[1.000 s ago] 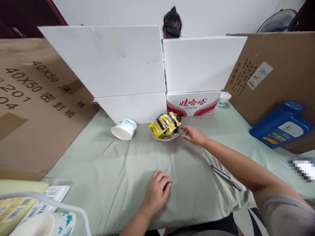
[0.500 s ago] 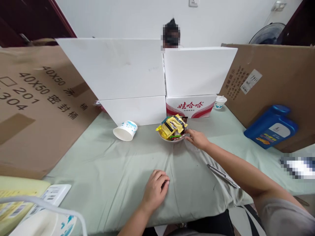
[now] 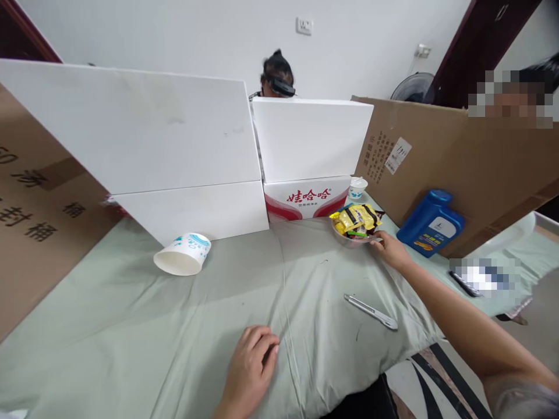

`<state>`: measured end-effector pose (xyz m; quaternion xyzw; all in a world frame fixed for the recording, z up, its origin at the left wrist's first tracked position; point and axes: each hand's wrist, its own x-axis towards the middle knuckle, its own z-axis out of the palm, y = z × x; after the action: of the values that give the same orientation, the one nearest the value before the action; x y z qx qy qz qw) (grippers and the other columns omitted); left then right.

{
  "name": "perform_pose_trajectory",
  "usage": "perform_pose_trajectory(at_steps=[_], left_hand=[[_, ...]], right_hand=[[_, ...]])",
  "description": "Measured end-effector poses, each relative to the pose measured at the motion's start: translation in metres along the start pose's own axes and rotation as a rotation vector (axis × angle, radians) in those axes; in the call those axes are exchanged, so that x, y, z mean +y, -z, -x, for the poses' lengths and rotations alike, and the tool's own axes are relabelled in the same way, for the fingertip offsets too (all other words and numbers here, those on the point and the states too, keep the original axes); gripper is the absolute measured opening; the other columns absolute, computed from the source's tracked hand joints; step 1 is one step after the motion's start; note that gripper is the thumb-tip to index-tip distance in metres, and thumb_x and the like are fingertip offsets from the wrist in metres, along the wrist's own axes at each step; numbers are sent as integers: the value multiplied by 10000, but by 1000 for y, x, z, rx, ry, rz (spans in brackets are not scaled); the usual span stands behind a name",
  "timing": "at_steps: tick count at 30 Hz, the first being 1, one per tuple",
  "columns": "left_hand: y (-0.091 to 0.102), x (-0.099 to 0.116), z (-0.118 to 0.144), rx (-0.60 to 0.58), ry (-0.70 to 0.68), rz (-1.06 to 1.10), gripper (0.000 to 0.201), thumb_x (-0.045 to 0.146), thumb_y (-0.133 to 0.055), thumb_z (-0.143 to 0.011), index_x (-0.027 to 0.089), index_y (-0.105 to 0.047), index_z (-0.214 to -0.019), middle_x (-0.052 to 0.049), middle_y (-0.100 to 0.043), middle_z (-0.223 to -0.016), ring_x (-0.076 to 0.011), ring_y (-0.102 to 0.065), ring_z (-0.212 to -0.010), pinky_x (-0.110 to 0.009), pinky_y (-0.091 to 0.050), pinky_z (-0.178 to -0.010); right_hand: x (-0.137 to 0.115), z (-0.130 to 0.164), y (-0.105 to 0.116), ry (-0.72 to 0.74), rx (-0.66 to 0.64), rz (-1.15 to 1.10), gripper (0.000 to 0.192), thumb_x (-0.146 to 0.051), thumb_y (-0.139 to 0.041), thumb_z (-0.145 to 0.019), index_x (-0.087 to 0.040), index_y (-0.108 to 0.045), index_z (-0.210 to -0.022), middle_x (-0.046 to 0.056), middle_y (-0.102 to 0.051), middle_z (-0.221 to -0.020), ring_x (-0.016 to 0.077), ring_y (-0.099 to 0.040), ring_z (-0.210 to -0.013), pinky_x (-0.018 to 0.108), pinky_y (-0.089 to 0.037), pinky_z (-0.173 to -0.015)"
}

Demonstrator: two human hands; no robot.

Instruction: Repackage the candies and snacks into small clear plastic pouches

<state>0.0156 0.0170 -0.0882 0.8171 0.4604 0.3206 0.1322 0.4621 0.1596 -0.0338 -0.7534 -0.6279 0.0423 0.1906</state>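
right hand grips bowl rim | left hand loosely curled, empty, on counter | risk: heaped snack packets spill if bowl tips

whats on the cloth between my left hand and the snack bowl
In the head view, only bare pale green cloth lies between left hand and glass snack bowl.

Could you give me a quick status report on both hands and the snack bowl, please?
Right hand at the rim of the snack bowl, grip unclear. Left hand flat on the cloth, empty. Utility knife lies between, apart from both.
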Motion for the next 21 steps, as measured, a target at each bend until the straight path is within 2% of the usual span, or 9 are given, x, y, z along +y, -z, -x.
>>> perform_pose_trajectory(at_steps=[3,6,15,18,21], left_hand=[[0,0,0,9,-9,-6,161,214,-475,-915,222,-611,-830,-49,-611,-866,-196,-584,-839,-306,-520,-684],[-1,0,0,9,-9,-13,145,205,-485,-910,224,-608,-836,-48,-610,-871,-196,-582,-848,-304,-521,-693],[1,4,0,-29,-2,-12,112,161,-493,-907,211,-578,-854,-51,-592,-877,-190,-561,-864,-295,-504,-704],[2,7,-1,-51,23,-7,122,146,-482,-907,203,-575,-853,-56,-589,-879,-192,-556,-863,-309,-496,-719],[2,10,-2,-67,65,3,131,136,-474,-903,197,-576,-847,-59,-589,-883,-196,-551,-866,-326,-488,-733]], right_hand=[[13,-12,2,-104,65,20,355,-409,-493,-905,-187,-580,-1167,105,-696,-1095,256,-658,-957,342,-480,-791],[16,-33,2,-203,118,35,370,-396,-493,-903,-158,-586,-1171,139,-678,-1130,277,-635,-1017,356,-469,-821],[-2,-117,-18,-398,217,47,391,-410,-545,-896,-138,-600,-1171,191,-651,-1135,281,-626,-1010,355,-456,-792],[-7,-138,-26,-403,236,47,407,-383,-537,-906,-89,-590,-1183,241,-643,-1127,291,-624,-988,357,-439,-754],[-6,-154,-30,-297,241,46,442,-340,-541,-904,-11,-575,-1197,308,-633,-1102,285,-621,-949,355,-414,-714]])
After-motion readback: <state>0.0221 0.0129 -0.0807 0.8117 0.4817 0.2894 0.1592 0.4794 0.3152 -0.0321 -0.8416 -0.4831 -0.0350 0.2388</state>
